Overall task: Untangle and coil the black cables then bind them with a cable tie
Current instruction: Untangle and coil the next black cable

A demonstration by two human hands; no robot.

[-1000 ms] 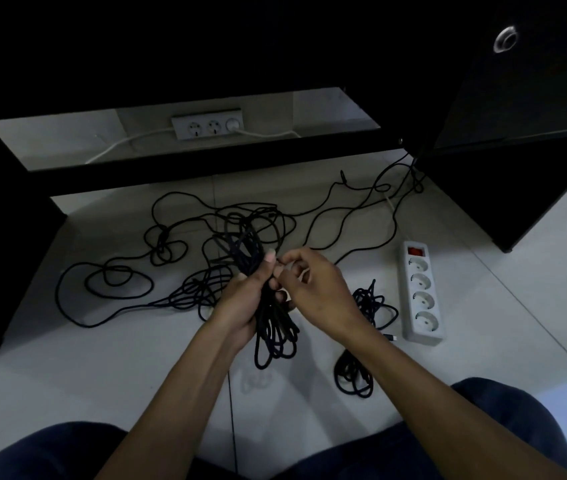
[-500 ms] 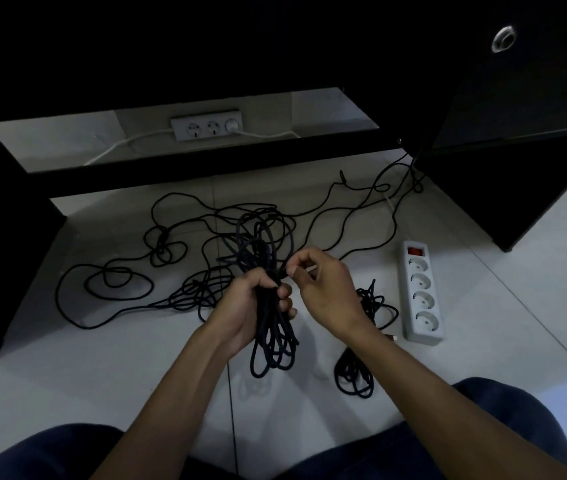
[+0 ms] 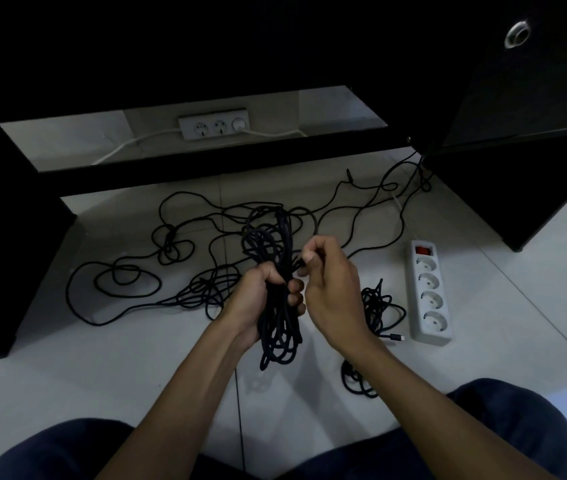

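1. I see the left hand (image 3: 257,296) with its fingers wrapped tight round a coil (image 3: 276,271) of black cable, held up above the floor (image 3: 136,368).
2. The coil's loops stick out above the fist and hang down below it.
3. The right hand (image 3: 330,289) is just beside the coil, fingers curled, pinching something thin and dark at the tips. I think it is a cable end, but it is too dim to be sure.
4. More loose cable (image 3: 171,258) lies in messy loops on the floor behind the hands.
5. A small bundle (image 3: 375,306) lies on the floor near the right wrist.
6. A white power strip (image 3: 429,292) lies on the floor to the right of that bundle.
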